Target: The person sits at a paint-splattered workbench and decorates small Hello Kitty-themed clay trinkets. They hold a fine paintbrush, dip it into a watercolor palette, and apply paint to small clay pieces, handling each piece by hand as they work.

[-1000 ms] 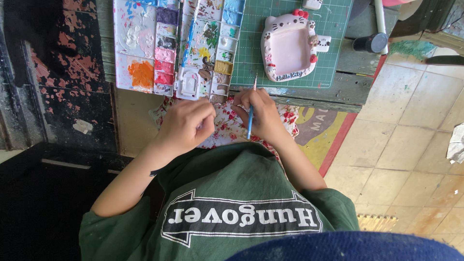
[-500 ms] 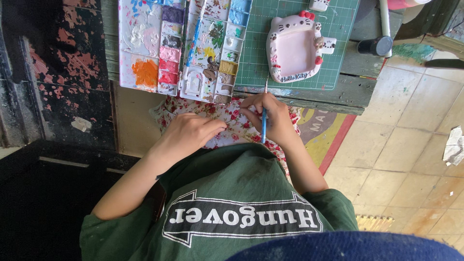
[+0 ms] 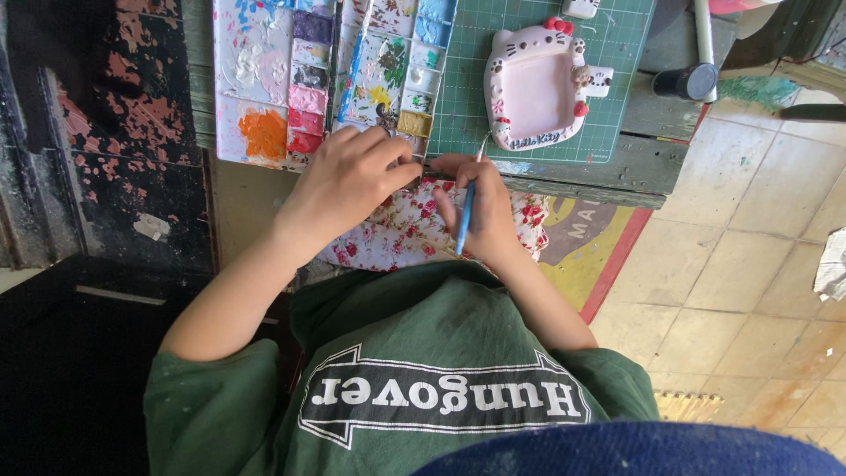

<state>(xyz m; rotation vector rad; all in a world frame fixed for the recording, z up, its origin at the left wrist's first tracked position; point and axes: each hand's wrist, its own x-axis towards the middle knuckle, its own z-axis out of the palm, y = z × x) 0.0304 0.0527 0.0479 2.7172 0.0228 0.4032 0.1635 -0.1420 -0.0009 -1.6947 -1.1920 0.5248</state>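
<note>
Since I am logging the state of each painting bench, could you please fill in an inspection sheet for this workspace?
Surface: worn wooden table with a green cutting mat on it.
Job's things: thin blue-handled brush; paint palettes with many filled wells; pink cat-shaped frame on the mat.
Clutter: black-capped white tube at the table's far side.
Grips: left hand rests at the palette edge, what it pinches is hidden; right hand holds the brush.
Cables: nothing seen.
Surroundings: floral cloth on the lap; tiled floor; red-edged mat; peeling dark panel on the left.
</note>
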